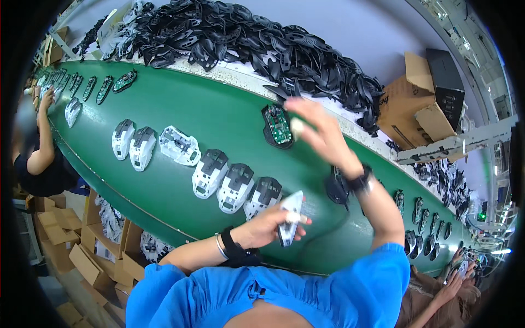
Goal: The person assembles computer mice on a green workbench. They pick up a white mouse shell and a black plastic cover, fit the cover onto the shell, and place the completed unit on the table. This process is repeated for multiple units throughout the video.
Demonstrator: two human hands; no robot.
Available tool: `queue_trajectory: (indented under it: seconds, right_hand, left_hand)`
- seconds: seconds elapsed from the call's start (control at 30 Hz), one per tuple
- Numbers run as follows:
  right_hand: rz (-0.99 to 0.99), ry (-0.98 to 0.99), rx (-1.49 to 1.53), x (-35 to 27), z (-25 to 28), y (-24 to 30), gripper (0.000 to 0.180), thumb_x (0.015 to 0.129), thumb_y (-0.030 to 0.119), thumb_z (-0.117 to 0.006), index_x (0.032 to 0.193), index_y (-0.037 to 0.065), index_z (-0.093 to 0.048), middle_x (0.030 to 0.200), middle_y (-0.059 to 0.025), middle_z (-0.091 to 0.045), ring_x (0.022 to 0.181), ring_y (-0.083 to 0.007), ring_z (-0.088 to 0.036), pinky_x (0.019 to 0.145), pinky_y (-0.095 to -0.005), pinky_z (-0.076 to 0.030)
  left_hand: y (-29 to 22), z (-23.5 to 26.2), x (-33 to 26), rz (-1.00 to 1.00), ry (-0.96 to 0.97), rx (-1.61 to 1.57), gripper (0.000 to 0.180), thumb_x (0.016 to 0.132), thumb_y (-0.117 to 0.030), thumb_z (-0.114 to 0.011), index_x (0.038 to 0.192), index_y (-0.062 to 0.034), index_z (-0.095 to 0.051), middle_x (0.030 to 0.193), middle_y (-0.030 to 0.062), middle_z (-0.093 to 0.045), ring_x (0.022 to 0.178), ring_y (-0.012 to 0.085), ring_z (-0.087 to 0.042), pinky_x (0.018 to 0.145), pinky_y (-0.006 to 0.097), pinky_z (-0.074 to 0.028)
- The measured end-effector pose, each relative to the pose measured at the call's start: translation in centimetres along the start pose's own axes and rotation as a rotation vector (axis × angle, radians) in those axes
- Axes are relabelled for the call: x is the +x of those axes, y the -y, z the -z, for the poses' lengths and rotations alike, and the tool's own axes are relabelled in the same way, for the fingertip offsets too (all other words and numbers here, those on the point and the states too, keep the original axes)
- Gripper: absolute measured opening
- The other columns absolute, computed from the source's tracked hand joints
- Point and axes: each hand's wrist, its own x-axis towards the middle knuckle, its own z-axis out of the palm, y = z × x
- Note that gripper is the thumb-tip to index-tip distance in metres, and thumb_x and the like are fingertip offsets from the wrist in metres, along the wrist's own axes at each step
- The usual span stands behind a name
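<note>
Blue sleeves (257, 292) of my top fill the near edge, closest to my eyes. Beyond them the green conveyor belt (219, 109) sweeps from far left to near right, the biggest thing before me. Along its far side lies a long heap of black plastic shells (246, 38), piled thick on a pale shelf. To the right of the heap stand brown cardboard boxes (410, 98), one with a black carton on top. More brown boxes (82, 246) sit low at the near left, under the belt's edge.

On the belt a row of white and grey mouse shells (219, 177) runs from left toward the middle, lying just beside one another. Far left, another person's arm (44, 131) reaches onto the belt; at the near right another person's hands (456, 279) show.

My right hand (322, 134) is raised over the belt's far side, fingers half curled and blurred; I cannot tell whether it grips anything. Just to its left lies a black mouse base with a green circuit board (278, 126).

My left hand (262, 227) is closed around a white mouse cover (290, 218), held above the near edge of the belt.
</note>
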Motion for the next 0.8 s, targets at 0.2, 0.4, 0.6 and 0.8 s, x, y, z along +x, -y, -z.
queue_trajectory:
  seconds: [0.2,0.4,0.6,0.8]
  right_hand:
    - [0.168,0.269,-0.321,5.7,-4.1,-11.7,0.038,0.075,-0.002,-0.056,0.109,0.01,-0.067,0.126,-0.0023,-0.062,0.133,-0.028,-0.041,0.115,-0.0516,-0.021]
    - [0.073,0.218,-0.509,0.8,2.4,-12.8,0.029,0.077,0.002,-0.056,0.099,0.011,-0.072,0.118,-0.0024,-0.066,0.129,-0.0263,-0.046,0.113,-0.0494,-0.025]
    - [-0.764,-0.282,-0.311,5.9,0.8,-9.3,0.032,0.08,0.028,-0.069,0.104,0.007,-0.067,0.089,-0.0097,-0.07,0.098,-0.0288,-0.063,0.081,-0.0409,-0.051]
    - [-0.569,-0.322,-0.485,7.4,-3.6,-13.7,0.023,0.076,0.022,-0.072,0.091,0.005,-0.068,0.091,-0.0135,-0.065,0.094,-0.0312,-0.062,0.08,-0.0429,-0.051]
  left_hand:
    - [0.9,0.5,0.4,-0.065,0.04,0.574,0.075,0.082,-0.01,-0.069,0.145,-0.0044,-0.028,0.118,0.005,-0.056,0.1,0.0093,-0.054,0.084,0.026,-0.048]
    - [0.2,1.8,-0.9,0.011,0.03,0.651,0.076,0.081,-0.012,-0.072,0.143,-0.0023,-0.03,0.111,0.0044,-0.055,0.094,0.0091,-0.054,0.08,0.025,-0.047]
    - [-0.1,1.8,-1.0,0.048,0.04,0.683,0.068,0.08,-0.013,-0.072,0.137,-0.0014,-0.037,0.105,0.0031,-0.055,0.094,0.0087,-0.053,0.082,0.025,-0.046]
    - [0.3,1.1,-1.5,0.009,-0.003,0.675,0.069,0.081,-0.015,-0.072,0.138,-0.0006,-0.036,0.11,0.0032,-0.055,0.098,0.0086,-0.052,0.085,0.025,-0.045]
